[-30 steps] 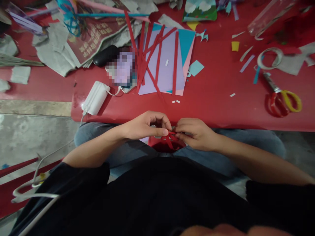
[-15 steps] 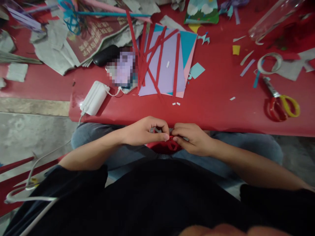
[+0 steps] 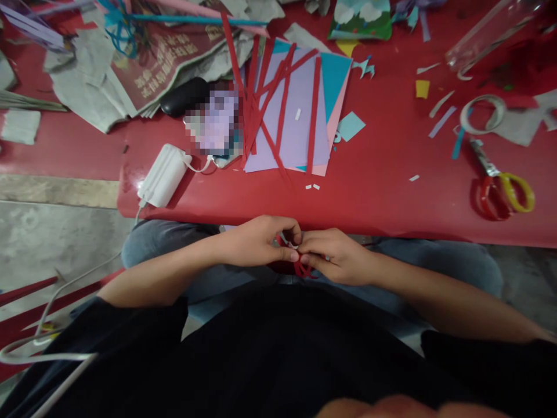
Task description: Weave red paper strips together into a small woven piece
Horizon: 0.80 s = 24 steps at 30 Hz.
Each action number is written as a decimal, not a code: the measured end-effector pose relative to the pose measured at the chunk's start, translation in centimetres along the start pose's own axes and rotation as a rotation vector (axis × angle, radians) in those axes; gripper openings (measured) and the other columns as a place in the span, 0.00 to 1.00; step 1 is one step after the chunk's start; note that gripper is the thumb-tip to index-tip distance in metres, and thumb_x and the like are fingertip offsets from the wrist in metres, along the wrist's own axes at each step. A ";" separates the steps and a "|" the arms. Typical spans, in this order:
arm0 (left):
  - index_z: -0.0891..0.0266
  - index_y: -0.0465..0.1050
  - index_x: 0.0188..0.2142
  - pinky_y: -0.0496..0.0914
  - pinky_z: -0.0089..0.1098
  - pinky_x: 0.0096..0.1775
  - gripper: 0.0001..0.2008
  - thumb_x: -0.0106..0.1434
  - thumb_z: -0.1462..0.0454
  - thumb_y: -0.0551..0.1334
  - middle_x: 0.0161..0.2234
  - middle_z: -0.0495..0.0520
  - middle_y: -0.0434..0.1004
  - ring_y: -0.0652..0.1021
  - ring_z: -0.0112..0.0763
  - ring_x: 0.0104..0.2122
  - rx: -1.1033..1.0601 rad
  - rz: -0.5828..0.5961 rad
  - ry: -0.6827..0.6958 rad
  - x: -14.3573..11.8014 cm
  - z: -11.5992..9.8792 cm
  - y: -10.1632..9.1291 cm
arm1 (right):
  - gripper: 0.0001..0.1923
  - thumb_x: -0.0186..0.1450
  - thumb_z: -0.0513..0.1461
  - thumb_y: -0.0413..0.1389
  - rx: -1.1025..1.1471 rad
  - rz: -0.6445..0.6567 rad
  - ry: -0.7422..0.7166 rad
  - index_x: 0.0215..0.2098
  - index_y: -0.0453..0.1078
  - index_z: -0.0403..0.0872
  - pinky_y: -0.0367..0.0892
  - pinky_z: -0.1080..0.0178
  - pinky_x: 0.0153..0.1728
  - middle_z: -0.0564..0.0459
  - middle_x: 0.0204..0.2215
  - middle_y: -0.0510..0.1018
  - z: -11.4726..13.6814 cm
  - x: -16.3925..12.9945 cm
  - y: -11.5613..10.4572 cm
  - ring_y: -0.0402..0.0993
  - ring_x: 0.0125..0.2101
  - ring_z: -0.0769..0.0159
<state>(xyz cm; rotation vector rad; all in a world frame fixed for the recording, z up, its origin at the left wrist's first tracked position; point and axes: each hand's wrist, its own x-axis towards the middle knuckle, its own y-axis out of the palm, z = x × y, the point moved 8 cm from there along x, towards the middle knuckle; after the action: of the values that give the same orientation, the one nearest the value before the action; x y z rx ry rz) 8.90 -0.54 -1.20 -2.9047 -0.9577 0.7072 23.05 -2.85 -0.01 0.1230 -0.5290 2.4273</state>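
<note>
Just off the table's front edge, over my lap, my left hand point(image 3: 265, 239) pinches a looped red paper strip point(image 3: 303, 269) between thumb and forefinger. My right hand point(image 3: 343, 255) meets it fingertip to fingertip and grips the same strip from the right. A small pale bit shows inside the curl of my left fingers; I cannot make out what it is. More red strips point(image 3: 314, 110) lie criss-crossed over a stack of lilac, blue and pink paper sheets point(image 3: 300, 142) on the table beyond my hands.
On the red table point(image 3: 374, 203) lie scissors point(image 3: 500, 180) and a tape roll point(image 3: 483, 114) at the right. A white power bank point(image 3: 164, 175) with a cable, a black case point(image 3: 185, 97) and crumpled newspaper point(image 3: 87, 87) lie left. Paper scraps are scattered about.
Both hands have come slightly lower, nearer my body, still pinching together. The red loops now hang below the fingertips in a different shape. The view has shifted a little.
</note>
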 end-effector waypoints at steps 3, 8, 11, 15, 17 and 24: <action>0.59 0.79 0.46 0.75 0.33 0.46 0.13 0.68 0.57 0.75 0.43 0.51 0.87 0.83 0.33 0.41 0.008 0.010 -0.028 0.1 0.2 0.5 | 0.09 0.81 0.36 0.59 0.003 0.023 -0.005 0.45 0.81 0.45 0.74 0.67 0.40 0.50 0.38 0.84 -0.1 -0.2 0.3 0.80 0.37 0.67; 0.58 0.79 0.45 0.76 0.35 0.50 0.12 0.66 0.59 0.76 0.45 0.50 0.87 0.84 0.33 0.44 0.000 -0.012 -0.036 0.3 0.6 0.9 | 0.08 0.81 0.35 0.59 0.010 0.020 -0.002 0.46 0.82 0.44 0.73 0.68 0.41 0.50 0.38 0.84 -0.2 -0.2 0.2 0.80 0.37 0.68; 0.57 0.81 0.48 0.77 0.35 0.50 0.15 0.68 0.53 0.76 0.47 0.51 0.88 0.85 0.35 0.46 -0.020 -0.034 -0.012 0.0 0.8 0.3 | 0.09 0.81 0.35 0.59 -0.005 0.009 0.006 0.44 0.81 0.43 0.70 0.69 0.39 0.51 0.37 0.83 0.0 -0.1 -0.2 0.78 0.35 0.70; 0.56 0.83 0.53 0.77 0.37 0.56 0.16 0.74 0.49 0.70 0.50 0.53 0.89 0.86 0.37 0.51 0.119 -0.199 0.043 -1.2 1.3 -4.5 | 0.10 0.82 0.37 0.58 -0.020 0.000 0.041 0.43 0.80 0.43 0.67 0.69 0.36 0.53 0.34 0.79 -0.2 -0.2 -0.8 0.74 0.32 0.71; 0.58 0.84 0.53 0.76 0.38 0.57 0.17 0.74 0.50 0.70 0.50 0.54 0.89 0.85 0.37 0.51 0.344 -0.375 0.029 -2.5 1.9 -9.1 | 0.10 0.83 0.37 0.58 -0.009 0.002 0.075 0.43 0.79 0.44 0.67 0.70 0.36 0.53 0.34 0.78 -0.5 -0.4 -0.9 0.74 0.33 0.71; 0.61 0.82 0.61 0.74 0.41 0.62 0.25 0.71 0.51 0.71 0.54 0.55 0.78 0.77 0.33 0.49 0.855 -0.855 -0.160 -7.2 5.6 -23.3 | 0.10 0.82 0.37 0.58 0.035 -0.023 0.146 0.43 0.78 0.45 0.66 0.71 0.35 0.54 0.34 0.78 -0.7 -0.5 -1.8 0.73 0.32 0.73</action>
<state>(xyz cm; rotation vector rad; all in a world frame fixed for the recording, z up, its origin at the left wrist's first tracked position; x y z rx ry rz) -11.72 13.58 0.05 -1.5368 -1.3193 0.9343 24.58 -1.53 -0.17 -0.0337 -0.4173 2.4010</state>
